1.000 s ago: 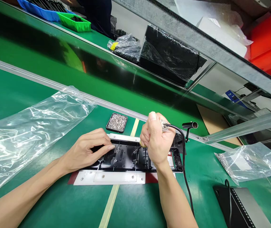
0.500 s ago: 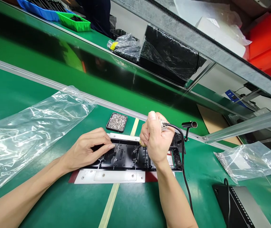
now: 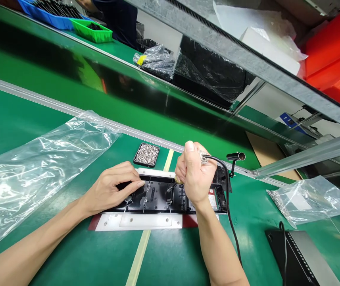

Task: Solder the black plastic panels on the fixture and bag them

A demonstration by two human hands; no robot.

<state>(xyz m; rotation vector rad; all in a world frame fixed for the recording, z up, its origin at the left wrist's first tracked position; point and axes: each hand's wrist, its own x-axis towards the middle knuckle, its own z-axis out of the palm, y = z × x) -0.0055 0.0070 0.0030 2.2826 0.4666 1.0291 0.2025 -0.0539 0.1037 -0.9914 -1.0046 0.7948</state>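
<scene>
Lying on the table (image 3: 170, 262): the black plastic housing (image 3: 154, 194) is resting inner side up between a near white strip (image 3: 146, 221) and a far white strip (image 3: 154, 172), its ribs and posts showing.
Right hand (image 3: 198, 171): is closing in a fist around a corded tool (image 3: 203, 157) over the right part of the housing; whether the tip is touching the plastic, I cannot tell.
Left hand (image 3: 114, 186): is resting over the housing's left end, thumb and fingers bending with a gap between; whether the fingertips are pinching anything, I cannot tell.
Black cord (image 3: 228, 198): is trailing from the tool past the housing's right end.
Small tray (image 3: 145, 164): is standing just beyond the far strip, holding small metal pieces (image 3: 146, 153).
Yellowish tape (image 3: 139, 256): is running across the table, passing under the housing.
Clear bags: one (image 3: 39, 167) is lying flat at the left; another (image 3: 312, 198) is lying at the right.
Green bin (image 3: 98, 37): is standing well apart, near a person in dark clothing (image 3: 118, 20).
</scene>
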